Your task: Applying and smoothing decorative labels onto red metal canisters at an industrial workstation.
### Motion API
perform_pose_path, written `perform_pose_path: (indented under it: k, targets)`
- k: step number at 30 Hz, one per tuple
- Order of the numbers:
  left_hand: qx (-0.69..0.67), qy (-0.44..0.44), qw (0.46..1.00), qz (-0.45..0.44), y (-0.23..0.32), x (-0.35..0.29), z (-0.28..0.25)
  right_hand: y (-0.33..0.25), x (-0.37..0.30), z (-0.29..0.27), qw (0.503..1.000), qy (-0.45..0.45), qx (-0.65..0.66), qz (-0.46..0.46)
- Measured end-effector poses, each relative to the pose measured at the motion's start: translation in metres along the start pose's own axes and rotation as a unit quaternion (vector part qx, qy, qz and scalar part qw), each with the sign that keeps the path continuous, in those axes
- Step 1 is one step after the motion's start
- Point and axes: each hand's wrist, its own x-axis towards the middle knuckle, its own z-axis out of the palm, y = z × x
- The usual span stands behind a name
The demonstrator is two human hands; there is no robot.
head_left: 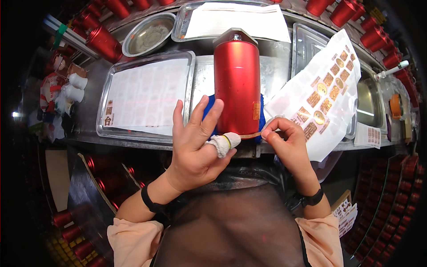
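A red metallic bottle (237,84) lies on a blue cloth (209,116), its angular dark-topped end pointing away from me. Along its near rim runs a thin gold-brown strip (250,135). My right hand (287,140) pinches the strip's right end between thumb and forefinger. Close to the strip's left end, my left hand (195,149) rests a finger wrapped in white cloth (224,143) against the rim. The other fingers of that hand are spread. A small gold label (256,110) sits on the bottle's right side.
A sheet of gold-brown stickers (327,95) slopes over a tray on the right. At left, a metal tray (101,127) bears another sheet. Behind are a metal bowl (149,34) and a tray with white paper (238,21). More red bottles (103,43) stand around the edges.
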Motion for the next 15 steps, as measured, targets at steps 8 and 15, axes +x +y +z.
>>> perform_pose_path:
  k: [8, 15]
  targets:
    - [0.088, 0.009, 0.990, 0.114, 0.012, 0.033, 0.019, -0.001, -0.002, 0.003, 1.000, -0.006, -0.002, 0.016]
    - [-0.011, 0.075, 0.995, 0.070, -0.015, 0.011, 0.030, -0.007, -0.005, 0.003, 0.999, -0.023, -0.038, -0.025]
